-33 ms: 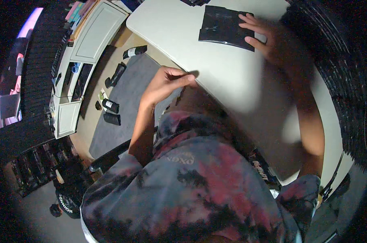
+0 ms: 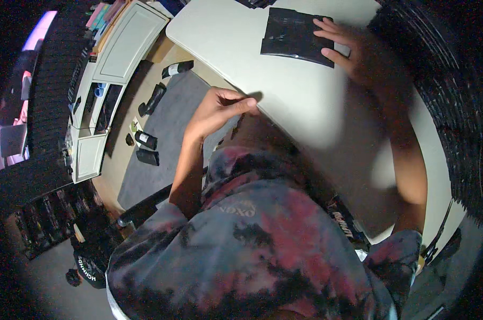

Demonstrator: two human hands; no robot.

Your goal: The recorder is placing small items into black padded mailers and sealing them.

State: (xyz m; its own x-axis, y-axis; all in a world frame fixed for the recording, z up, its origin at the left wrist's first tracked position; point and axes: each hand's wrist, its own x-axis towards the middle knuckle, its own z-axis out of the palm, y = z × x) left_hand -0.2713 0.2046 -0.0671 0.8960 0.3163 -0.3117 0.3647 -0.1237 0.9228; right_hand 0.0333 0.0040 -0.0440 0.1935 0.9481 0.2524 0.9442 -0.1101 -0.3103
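A flat black plastic bag [image 2: 296, 38] lies on the white table [image 2: 220, 32] towards its far side. My right hand [image 2: 353, 50] reaches over the bag's right edge, fingers spread and fingertips resting on it. It is open, and its back is in dark shadow. At the table's near left edge is my left hand [image 2: 220, 112], closed with thumb and fingers pressed together. Whatever it may hold between the fingertips is hidden.
On the floor to the left, several rolled black packages [image 2: 177, 69] lie on and beside a grey mat [image 2: 172, 112]. A white cabinet [image 2: 129, 42] stands beyond them. Stacks of black bags [image 2: 417, 37] line the table's right side. A black cap [image 2: 89, 269] is at lower left.
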